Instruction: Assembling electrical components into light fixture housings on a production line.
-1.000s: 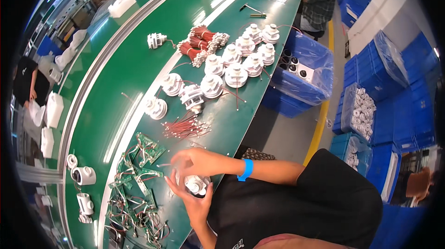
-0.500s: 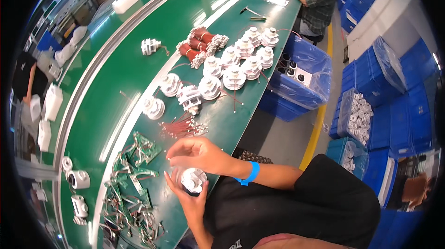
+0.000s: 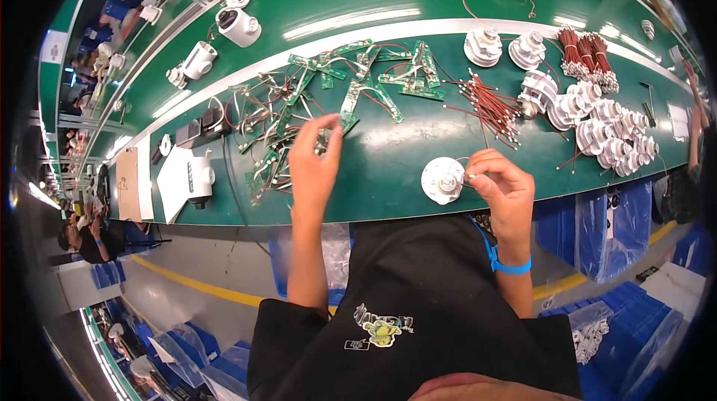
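Note:
My right hand (image 3: 504, 192) pinches the end of a thin wire (image 3: 467, 160) that runs from a white round plastic housing (image 3: 442, 180). The housing lies on the green table near its front edge, just left of those fingers. My left hand (image 3: 315, 158) reaches over a tangled pile of narrow green circuit boards (image 3: 385, 102) with wires attached. Its thumb and forefinger are apart, close to one board, and I see nothing held in them. A loose bunch of red-brown wires (image 3: 493, 111) with white connectors lies beyond the housing.
White assembled housings (image 3: 597, 136) crowd the right, beside tied red wire bundles (image 3: 586, 57). White camera-like shells (image 3: 239, 28) stand at the far left. A white box-shaped part (image 3: 200, 177) sits by a paper sheet (image 3: 175, 181). Blue bins (image 3: 627, 229) stand beyond the front edge.
The view has swung left toward the boards. My left hand has let go of the white housing, now on the table, and moved to the boards. My right hand holds the wire beside it.

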Tool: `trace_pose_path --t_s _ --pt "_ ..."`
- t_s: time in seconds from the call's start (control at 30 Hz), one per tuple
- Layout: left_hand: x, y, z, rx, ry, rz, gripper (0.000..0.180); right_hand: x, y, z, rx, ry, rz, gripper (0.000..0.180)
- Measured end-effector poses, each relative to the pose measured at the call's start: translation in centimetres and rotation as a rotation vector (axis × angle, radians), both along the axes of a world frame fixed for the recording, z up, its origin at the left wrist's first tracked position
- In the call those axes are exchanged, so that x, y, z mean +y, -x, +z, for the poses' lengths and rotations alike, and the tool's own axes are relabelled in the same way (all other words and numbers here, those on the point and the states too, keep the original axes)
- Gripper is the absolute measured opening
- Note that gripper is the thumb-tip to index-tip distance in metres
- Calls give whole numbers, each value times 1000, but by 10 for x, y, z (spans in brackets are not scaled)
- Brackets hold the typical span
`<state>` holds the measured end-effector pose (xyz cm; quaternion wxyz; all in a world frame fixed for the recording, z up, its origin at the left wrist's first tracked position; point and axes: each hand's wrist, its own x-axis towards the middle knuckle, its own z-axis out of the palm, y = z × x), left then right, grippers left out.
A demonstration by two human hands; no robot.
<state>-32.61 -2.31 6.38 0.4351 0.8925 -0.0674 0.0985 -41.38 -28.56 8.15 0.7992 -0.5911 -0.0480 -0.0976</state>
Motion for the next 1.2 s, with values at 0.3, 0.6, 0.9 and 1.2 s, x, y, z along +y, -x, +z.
trace_pose_path --t_s 0.3,0.6,0.9,1.2 --pt "28 -157 -26 -193 -801 -165 68 15 15 2 -10 319 -273 9" --pt "59 -208 -11 214 -805 -418 38 15 23 -6 28 271 -316 11" --pt "46 -177 -1 65 -581 -487 36 13 22 -6 82 153 -326 12" --pt "42 -164 16 47 -440 -499 31 15 16 -13 -23 271 -366 13"
